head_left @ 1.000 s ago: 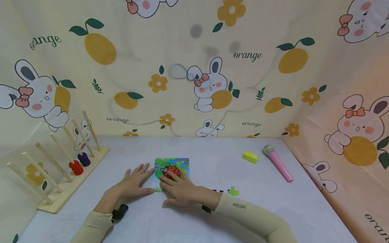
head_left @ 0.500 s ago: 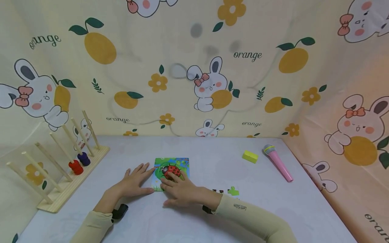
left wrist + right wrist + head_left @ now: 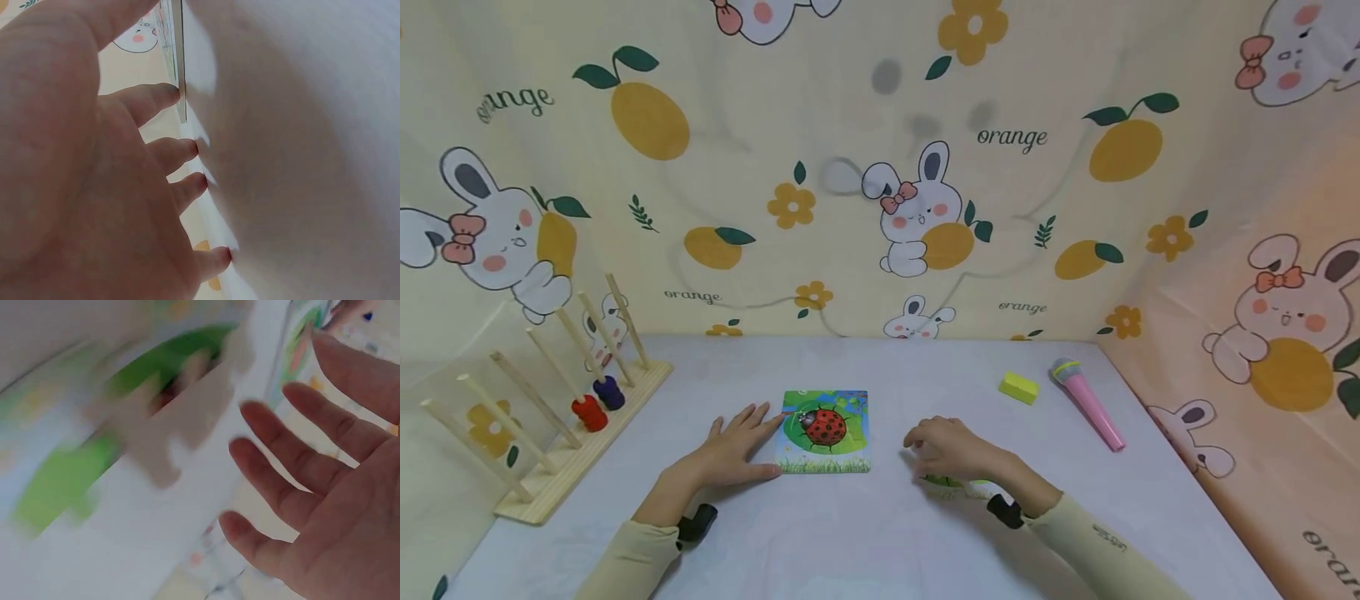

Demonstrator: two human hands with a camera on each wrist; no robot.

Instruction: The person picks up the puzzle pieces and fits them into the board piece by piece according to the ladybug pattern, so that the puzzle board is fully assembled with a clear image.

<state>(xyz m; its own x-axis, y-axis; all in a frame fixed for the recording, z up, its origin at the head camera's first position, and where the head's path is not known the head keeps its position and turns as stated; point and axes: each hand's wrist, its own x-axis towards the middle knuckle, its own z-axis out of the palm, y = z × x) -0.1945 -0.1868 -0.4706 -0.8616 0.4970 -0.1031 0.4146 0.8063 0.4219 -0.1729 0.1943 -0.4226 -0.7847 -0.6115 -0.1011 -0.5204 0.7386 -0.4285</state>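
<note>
A square ladybug puzzle lies flat on the white table. My left hand is spread at its left side, with index finger and thumb touching that edge; the left wrist view has the fingertips against the board's side and the table. To the right of the puzzle, my right hand hovers with relaxed fingers and nothing in its grasp. Beneath it lie loose jigsaw pieces, partly hidden by the hand. A bright green piece with a tab appears, blurred, in the right wrist view.
On the left stands a wooden peg rack carrying red beads and dark blue beads. Towards the back right are a yellow block and a pink toy microphone. A printed cloth surrounds the table's back and sides.
My right hand has lifted off the ladybug puzzle and moved right, over the loose pieces. The ladybug is now fully visible. My left hand has stayed put.
</note>
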